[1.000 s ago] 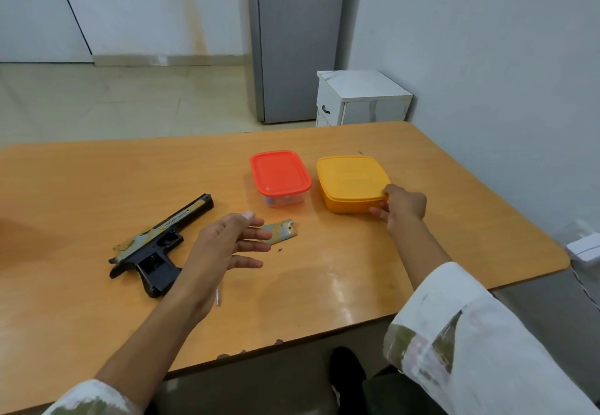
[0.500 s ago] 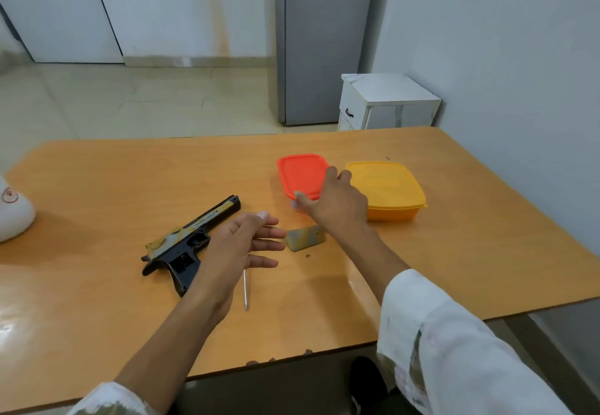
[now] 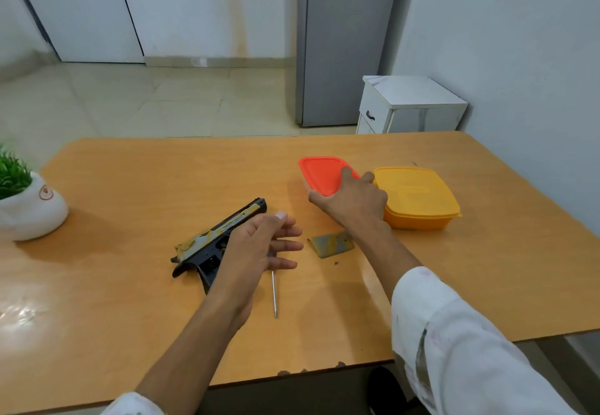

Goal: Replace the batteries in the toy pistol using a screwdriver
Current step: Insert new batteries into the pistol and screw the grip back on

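The black and gold toy pistol [image 3: 227, 227] lies on its side on the wooden table [image 3: 130, 187], its grip compartment uncovered. Its grey battery cover [image 3: 331, 245] lies loose to the right. A thin screwdriver [image 3: 274, 294] lies near the pistol, its upper end hidden under my left hand [image 3: 259, 245]. That hand hovers over the pistol's grip with fingers spread and holds nothing. My right hand [image 3: 354, 203] grips the near right corner of the red-lidded container [image 3: 321, 171], thumb at the front edge and fingers on the lid.
A yellow lidded container [image 3: 418, 193] stands right beside the red one, touching my right hand's side. A white pot with a green plant [image 3: 29, 213] sits at the table's left edge. A small dark speck lies near the cover. A white cabinet [image 3: 412, 103] stands behind the table.
My right hand left the yellow container, crossed to the red one and now holds its corner. My left hand has stayed hovering over the pistol. The camera view shifted left.
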